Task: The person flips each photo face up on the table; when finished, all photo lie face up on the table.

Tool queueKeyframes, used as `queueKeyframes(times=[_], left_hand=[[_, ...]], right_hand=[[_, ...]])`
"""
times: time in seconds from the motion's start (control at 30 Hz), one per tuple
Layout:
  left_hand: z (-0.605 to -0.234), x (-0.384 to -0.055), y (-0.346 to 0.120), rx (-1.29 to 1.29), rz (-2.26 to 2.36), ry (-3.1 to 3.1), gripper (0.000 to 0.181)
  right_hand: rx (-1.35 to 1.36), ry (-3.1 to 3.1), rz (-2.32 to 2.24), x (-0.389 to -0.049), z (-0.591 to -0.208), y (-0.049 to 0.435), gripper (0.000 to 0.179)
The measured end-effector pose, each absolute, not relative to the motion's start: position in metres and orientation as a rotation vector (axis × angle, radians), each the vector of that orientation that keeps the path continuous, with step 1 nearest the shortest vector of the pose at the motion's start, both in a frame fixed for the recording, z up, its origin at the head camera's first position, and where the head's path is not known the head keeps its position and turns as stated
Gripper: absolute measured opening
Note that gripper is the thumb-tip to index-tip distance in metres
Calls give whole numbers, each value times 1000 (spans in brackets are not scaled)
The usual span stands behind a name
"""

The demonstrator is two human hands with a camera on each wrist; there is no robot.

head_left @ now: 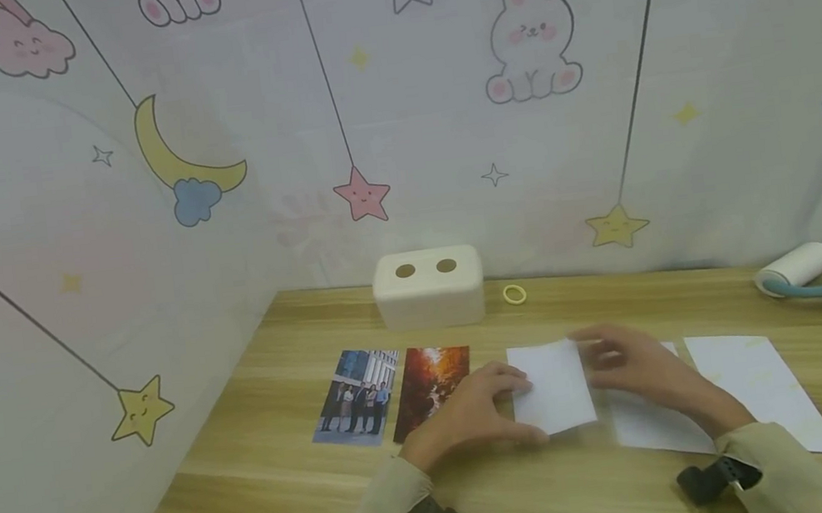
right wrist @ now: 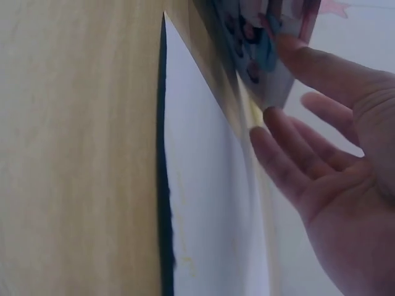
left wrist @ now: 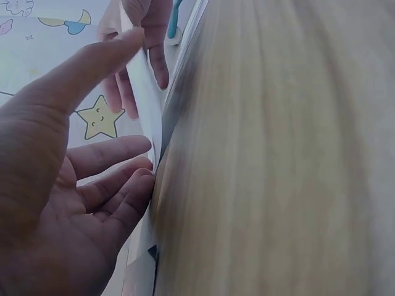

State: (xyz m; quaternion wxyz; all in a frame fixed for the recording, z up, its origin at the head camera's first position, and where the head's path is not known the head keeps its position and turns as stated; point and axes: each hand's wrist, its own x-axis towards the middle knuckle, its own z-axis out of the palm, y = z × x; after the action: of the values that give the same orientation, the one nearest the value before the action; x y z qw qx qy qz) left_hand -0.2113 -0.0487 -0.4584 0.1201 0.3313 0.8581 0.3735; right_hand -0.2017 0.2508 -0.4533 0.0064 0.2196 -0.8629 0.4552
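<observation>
A photo [head_left: 551, 392] tilts up from the table, its white back toward the head view. People show on its printed face [right wrist: 252, 43] in the right wrist view. My left hand [head_left: 465, 414] holds it by the left side, fingers at the left edge and thumb by the near corner. At its right edge is my right hand [head_left: 641, 366], fingers loosely extended and thumb apart from them; the thumb tip overlaps the photo in the right wrist view. Left of it lie a group photo [head_left: 358, 400] and a red-orange forest-like photo [head_left: 432, 384], face up, the latter partly behind my left hand.
Two white sheets lie at the right, a nearer one [head_left: 654, 419] partly under my right arm and another sheet [head_left: 759, 391] beyond. Behind stand a cream two-holed box [head_left: 430, 292] and a yellow ring [head_left: 514, 295]. A lint roller [head_left: 799, 267] with a blue handle lies far right.
</observation>
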Motion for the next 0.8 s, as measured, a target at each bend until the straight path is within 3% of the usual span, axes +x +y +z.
queueKeyframes(times=[0.3,0.57,0.8], left_hand=[[-457,-211,-47,938,1169,2488,45],[-462,-210,-43,902,1255,2509,30],[-463,-210,-42,917,1267,2559,28]], right_hand=[[529,-2703,1471,-201,-454,246,68],[557,-2694,1557,-203,-459,240,42],[641,-2662,1625,-202,-460,233,43]])
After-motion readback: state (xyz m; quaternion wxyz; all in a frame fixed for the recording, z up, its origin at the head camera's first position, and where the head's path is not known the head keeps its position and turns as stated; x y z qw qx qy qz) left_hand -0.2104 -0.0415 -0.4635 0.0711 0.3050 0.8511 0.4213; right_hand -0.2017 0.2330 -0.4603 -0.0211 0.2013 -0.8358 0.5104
